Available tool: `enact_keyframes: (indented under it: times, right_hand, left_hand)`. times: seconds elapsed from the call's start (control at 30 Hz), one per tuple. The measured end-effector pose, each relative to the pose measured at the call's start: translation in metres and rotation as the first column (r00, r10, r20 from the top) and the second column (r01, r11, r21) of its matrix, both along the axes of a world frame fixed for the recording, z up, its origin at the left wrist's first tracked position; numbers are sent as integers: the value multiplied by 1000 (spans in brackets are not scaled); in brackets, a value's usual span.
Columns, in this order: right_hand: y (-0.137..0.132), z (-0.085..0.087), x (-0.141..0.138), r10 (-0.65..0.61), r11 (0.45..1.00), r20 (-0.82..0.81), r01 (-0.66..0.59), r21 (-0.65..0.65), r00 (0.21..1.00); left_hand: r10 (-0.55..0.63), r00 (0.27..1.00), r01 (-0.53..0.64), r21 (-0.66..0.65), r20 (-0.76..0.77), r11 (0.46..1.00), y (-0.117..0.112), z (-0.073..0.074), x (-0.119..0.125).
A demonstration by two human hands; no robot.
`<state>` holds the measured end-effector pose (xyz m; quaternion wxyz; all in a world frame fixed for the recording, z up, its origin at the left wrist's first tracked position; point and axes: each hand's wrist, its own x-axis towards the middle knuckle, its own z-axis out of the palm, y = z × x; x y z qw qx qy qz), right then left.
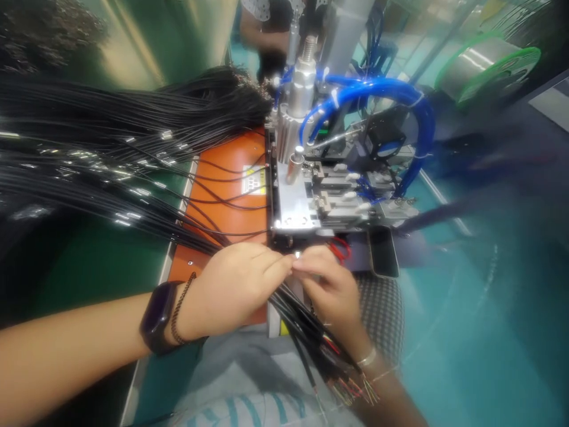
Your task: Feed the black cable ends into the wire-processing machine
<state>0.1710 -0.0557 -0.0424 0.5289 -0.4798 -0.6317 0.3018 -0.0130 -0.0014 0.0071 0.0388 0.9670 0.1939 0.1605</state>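
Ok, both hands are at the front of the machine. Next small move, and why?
Probably turn the small metal end up and inspect it first: the left hand and right hand pinch it together at the machine's front edge, their fingers hide most of it, and the red-handled scissors lie just beyond.

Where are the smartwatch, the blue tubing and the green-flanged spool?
smartwatch (156, 317): head view, on its dark face
blue tubing (377, 86): head view, on the arc's top
green-flanged spool (484, 68): head view, on its silver middle
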Motion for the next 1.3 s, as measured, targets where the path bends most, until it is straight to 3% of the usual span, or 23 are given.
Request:
enact_keyframes:
  times: [0.17,0.27,0.47,0.57,0.73,0.87,1.17,1.3]
  right_hand:
    - [-3,-3,-2,-288,954,-16,289,81,957]
    - [-2,-2,-2,-317,943,39,310,119,948]
    - [-3,-1,-5,-376,927,94,375,33,922]
    - [-6,4,-6,-351,936,145,350,29,925]
    - [-7,13,-5,-96,977,195,130,-169,976]
    - [-5,13,-3,-273,923,158,305,-236,949]
    - [-8,16,-9,-236,956,152,257,-140,960]
    - [-3,12,-6,-192,981,305,195,20,933]
  left_hand:
    - [93,994,-96,-55,-60,994,2,-1,-2]
    - [118,989,-121,-36,-91,992,2,-3,-1]
    - [108,991,-109,-13,-76,994,2,-5,-1]
    - [106,991,-108,-23,-77,994,2,-5,-2]
    - [125,989,-126,-13,-75,992,2,-7,-2]
    - [115,992,-114,18,-59,993,2,-7,-1]
    - [71,994,-61,107,-87,992,2,-9,-1]
    - [72,981,-51,119,-180,992,1,-8,2]
